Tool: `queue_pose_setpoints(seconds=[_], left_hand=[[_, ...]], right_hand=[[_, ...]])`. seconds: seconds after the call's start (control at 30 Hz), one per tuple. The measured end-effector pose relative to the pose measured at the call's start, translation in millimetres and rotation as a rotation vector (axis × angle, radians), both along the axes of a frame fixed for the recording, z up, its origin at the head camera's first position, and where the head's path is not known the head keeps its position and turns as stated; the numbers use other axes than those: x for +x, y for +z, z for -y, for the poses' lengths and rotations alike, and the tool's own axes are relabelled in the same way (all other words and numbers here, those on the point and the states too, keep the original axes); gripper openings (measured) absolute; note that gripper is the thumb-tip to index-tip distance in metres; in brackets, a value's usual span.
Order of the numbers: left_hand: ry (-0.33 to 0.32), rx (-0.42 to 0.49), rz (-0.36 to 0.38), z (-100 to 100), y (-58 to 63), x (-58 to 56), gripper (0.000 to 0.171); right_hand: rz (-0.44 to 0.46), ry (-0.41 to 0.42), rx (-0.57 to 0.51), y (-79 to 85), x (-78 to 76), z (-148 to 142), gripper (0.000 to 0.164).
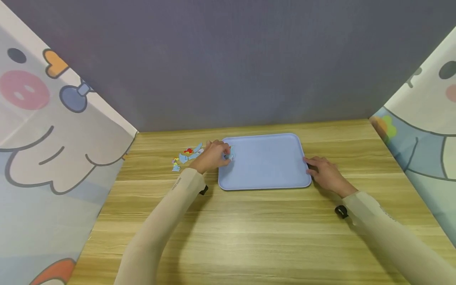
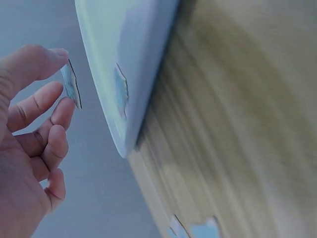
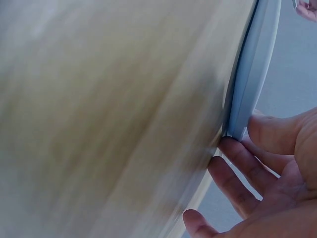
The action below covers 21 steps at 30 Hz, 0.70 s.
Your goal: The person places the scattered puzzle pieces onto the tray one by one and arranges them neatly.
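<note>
My left hand [image 1: 211, 156] is over the left end of a pale blue tray [image 1: 267, 162]. Between its thumb and fingers it pinches a thin, light-blue puzzle piece [image 2: 72, 85], seen nearly edge-on in the left wrist view. A second light-blue piece [image 2: 120, 91] lies inside the tray near its rim, partly covered by the hand in the head view. At the tray's right side, my right hand [image 1: 325, 174] holds the rim [image 3: 245, 94], thumb on top and a fingertip at the underside.
Several printed puzzle pieces [image 1: 183, 158] in light blue, red and yellow lie on the wooden table [image 1: 249, 233] left of the tray. A grey panel [image 1: 249, 63] stands behind the table, and cartoon-printed cloths flank both sides.
</note>
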<state>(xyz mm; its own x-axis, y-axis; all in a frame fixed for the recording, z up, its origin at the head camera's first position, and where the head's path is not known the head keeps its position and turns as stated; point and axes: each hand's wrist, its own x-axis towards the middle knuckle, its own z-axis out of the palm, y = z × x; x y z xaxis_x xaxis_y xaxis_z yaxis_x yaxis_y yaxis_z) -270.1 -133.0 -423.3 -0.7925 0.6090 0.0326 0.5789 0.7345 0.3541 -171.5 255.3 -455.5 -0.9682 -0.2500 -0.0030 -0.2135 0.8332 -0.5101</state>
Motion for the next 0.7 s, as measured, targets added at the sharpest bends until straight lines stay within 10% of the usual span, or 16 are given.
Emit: queue_pose_setpoints(seconds=[0.7], left_hand=[[-0.004,-0.097,0.114,-44.5,-0.8,-43.4,0.022]], right_hand=[[-0.041,0.01,-0.006,1.9,-0.6,2.7,0.046]])
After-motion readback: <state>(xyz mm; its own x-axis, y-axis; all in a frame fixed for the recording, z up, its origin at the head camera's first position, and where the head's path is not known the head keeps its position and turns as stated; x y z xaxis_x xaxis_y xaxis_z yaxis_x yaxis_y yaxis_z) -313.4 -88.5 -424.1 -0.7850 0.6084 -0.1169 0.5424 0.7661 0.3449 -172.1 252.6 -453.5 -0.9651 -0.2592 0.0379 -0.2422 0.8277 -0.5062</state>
